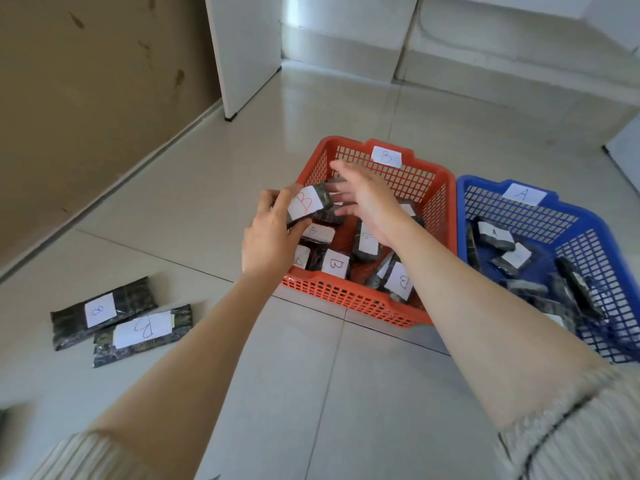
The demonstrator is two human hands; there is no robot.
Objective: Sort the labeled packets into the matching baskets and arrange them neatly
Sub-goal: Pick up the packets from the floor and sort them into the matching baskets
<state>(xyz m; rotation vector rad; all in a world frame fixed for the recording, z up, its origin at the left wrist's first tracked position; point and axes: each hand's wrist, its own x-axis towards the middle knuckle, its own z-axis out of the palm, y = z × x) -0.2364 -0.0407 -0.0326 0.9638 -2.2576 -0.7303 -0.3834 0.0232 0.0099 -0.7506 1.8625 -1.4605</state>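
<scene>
Orange basket (346, 299), marked B: our left hand (270, 237) has its grip clamped on a B packet (308, 206) above the basket's upper-left corner, label facing us for matching. Its long axis slants lower left to upper right. Our right hand (367, 199) hovers beside it, fingers apart, probably to steady placement.

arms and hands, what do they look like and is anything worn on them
The left hand and right hand are bare, with no gloves, rings or watch in view. The forearms are uncovered. Cream ribbed knit sleeves end near the elbows: the left sleeve looks plain, and the right sleeve has thin dark lines running through the knit.
</scene>
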